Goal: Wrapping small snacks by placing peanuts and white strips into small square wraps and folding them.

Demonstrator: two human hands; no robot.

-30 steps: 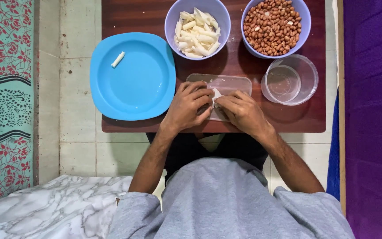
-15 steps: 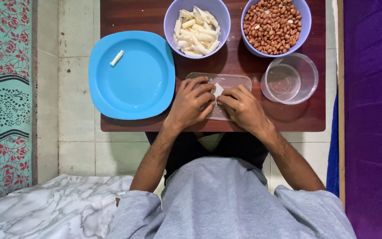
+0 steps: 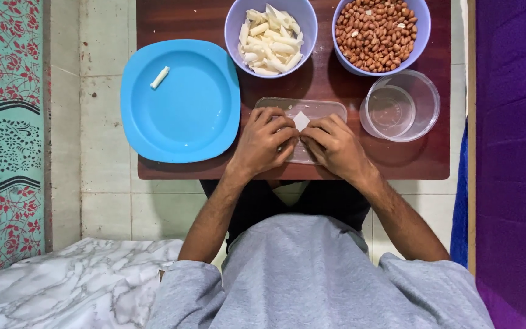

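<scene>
- Left hand [image 3: 264,141] and right hand [image 3: 331,144] side by side over a clear flat tray [image 3: 324,108], fingers curled inward, both pinching a small white piece [image 3: 301,120] between the fingertips.
- Hard to make out: most of white piece hidden by fingers, only a pale angular corner showing; kind of material not clear.
- Near half of clear flat tray covered by both hands; far edge rounded, see-through plastic.
- Purple bowl [image 3: 302,36] of pale, stubby, tube-like pieces, cut off at the top edge.
- Second purple bowl [image 3: 421,30] heaped with reddish-brown peanuts, likewise cut off at top.
- Round clear plastic tub [image 3: 418,116] to the right, just beside the tray.
- Smooth blue plate [image 3: 181,122] to the left, one small white stick [image 3: 159,77] on it, well apart from hands.
- Dark brown wooden counter [image 3: 397,161] beneath everything.
</scene>
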